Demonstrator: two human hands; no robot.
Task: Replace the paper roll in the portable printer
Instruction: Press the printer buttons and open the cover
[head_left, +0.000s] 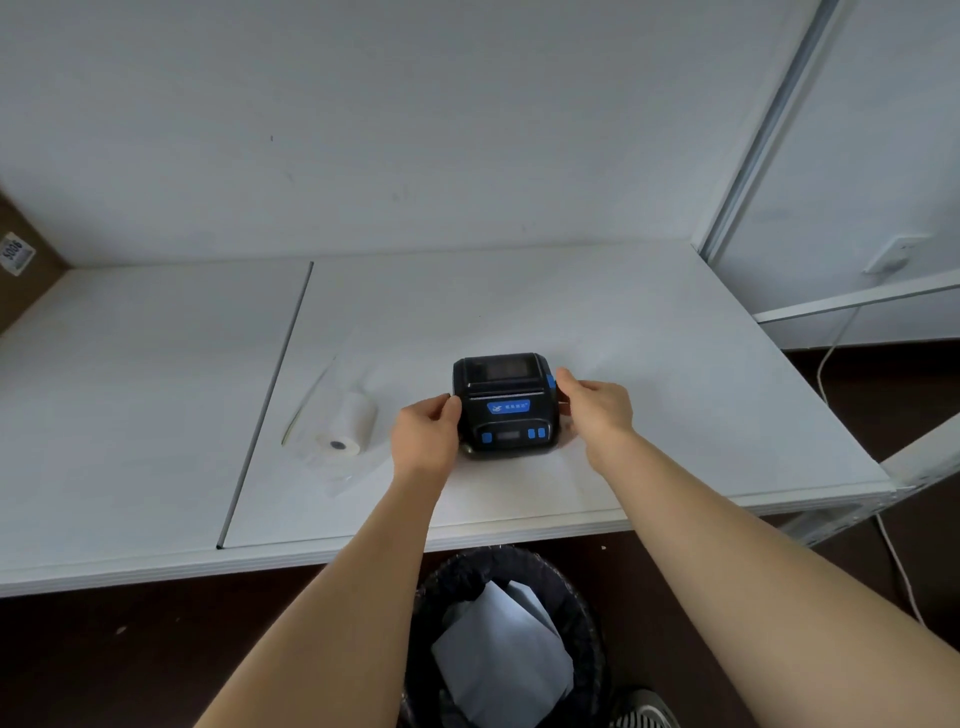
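Observation:
A small black portable printer (506, 405) with blue buttons and a blue label sits on the white table (649, 364), its lid down. My left hand (423, 434) grips the printer's left side. My right hand (597, 410) holds its right side, with the thumb by the blue side latch (549, 383). A white paper roll (347, 428) lies on its side on the table, to the left of the printer and apart from both hands.
A thin strip (306, 402) lies left of the roll, and a small clear wrapper (340, 480) lies in front of it. A seam (270, 400) runs across the table. A black-lined bin (506, 639) holding white paper stands below the front edge. A cable (831, 353) hangs at the right.

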